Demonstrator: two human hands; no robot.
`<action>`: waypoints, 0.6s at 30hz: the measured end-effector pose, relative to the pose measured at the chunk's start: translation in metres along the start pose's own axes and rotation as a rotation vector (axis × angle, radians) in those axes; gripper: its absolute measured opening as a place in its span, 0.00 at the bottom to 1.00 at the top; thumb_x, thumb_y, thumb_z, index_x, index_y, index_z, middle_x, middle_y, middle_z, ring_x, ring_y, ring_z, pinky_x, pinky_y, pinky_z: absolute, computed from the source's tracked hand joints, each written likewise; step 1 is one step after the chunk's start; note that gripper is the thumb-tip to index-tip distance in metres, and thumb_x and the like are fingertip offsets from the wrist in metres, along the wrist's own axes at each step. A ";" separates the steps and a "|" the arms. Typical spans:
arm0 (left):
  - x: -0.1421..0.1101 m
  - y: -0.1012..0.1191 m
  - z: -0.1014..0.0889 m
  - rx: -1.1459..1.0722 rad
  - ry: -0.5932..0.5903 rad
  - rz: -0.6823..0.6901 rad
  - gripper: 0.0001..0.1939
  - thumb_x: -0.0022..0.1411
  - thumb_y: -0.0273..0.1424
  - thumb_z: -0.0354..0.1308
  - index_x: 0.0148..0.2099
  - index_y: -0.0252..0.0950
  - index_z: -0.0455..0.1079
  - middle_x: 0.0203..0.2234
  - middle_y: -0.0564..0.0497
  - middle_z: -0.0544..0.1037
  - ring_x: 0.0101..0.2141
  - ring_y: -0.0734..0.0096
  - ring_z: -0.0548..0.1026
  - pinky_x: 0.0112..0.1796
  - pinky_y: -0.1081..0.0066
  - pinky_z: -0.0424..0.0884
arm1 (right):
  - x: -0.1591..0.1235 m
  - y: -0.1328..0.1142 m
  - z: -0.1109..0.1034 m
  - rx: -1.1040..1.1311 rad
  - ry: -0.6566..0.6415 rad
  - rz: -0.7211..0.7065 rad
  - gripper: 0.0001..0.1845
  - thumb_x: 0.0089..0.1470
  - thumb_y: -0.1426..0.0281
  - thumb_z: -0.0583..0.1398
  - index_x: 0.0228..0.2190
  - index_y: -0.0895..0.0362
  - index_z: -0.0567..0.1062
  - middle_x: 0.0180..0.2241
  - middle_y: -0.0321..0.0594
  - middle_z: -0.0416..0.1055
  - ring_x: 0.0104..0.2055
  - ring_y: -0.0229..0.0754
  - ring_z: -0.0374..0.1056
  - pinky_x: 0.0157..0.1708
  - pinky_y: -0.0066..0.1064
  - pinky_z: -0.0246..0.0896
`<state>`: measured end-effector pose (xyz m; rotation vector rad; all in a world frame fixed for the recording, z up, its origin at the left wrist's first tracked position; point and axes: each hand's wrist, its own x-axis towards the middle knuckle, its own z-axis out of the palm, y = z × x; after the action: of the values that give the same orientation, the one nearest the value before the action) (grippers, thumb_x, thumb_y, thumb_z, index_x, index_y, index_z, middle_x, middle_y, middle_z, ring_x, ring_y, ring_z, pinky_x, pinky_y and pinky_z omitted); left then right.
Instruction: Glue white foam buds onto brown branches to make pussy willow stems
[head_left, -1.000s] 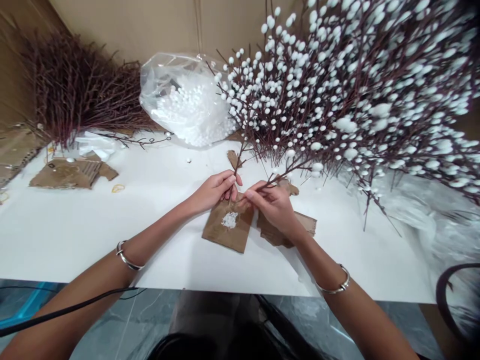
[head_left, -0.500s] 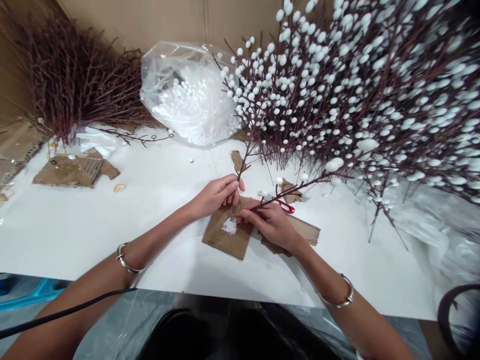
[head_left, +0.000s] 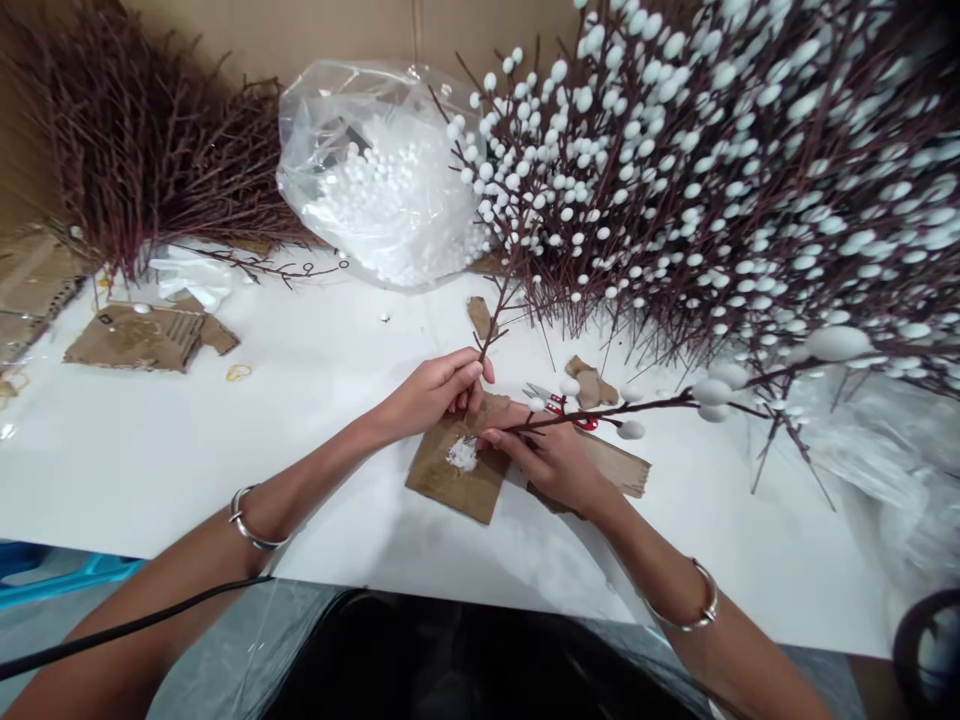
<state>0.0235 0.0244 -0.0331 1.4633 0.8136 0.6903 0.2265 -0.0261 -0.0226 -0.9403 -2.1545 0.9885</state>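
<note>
A plastic bag (head_left: 360, 200) lies behind the cardboard scrap (head_left: 439, 485).

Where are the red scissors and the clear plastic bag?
Red scissors (head_left: 587, 424), head view, on the red handle.
Clear plastic bag (head_left: 315, 110), head view, on its upper left side.

Beyond the right fingers (head_left: 501, 437), the twig (head_left: 600, 413) is dark red-brown and carries white balls (head_left: 711, 391). Just past these fingers, the scissors (head_left: 576, 416) have red handles. Under the fingers, the cardboard (head_left: 442, 480) is plain brown, with a white patch of crumbs (head_left: 463, 454).
</note>
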 end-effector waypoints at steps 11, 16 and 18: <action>0.000 -0.001 0.000 0.030 0.022 0.012 0.17 0.72 0.43 0.45 0.43 0.35 0.66 0.25 0.52 0.75 0.25 0.75 0.67 0.28 0.76 0.65 | -0.003 0.004 0.003 0.019 0.000 0.019 0.14 0.66 0.65 0.54 0.38 0.54 0.78 0.34 0.38 0.78 0.36 0.40 0.72 0.39 0.31 0.67; -0.001 -0.001 0.001 0.039 0.042 0.011 0.17 0.71 0.44 0.46 0.42 0.35 0.66 0.25 0.52 0.75 0.25 0.75 0.68 0.27 0.76 0.65 | -0.002 0.004 0.004 0.033 -0.015 0.018 0.14 0.66 0.65 0.54 0.38 0.53 0.79 0.35 0.38 0.78 0.38 0.41 0.73 0.39 0.32 0.67; -0.001 -0.001 0.002 0.036 0.045 0.008 0.17 0.71 0.44 0.46 0.42 0.35 0.66 0.25 0.51 0.75 0.24 0.75 0.68 0.27 0.76 0.65 | -0.003 0.003 0.004 0.022 -0.032 0.035 0.14 0.66 0.63 0.54 0.38 0.53 0.79 0.34 0.38 0.78 0.37 0.41 0.73 0.37 0.32 0.67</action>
<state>0.0243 0.0229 -0.0347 1.4887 0.8585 0.7201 0.2260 -0.0283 -0.0279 -0.9604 -2.1553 1.0487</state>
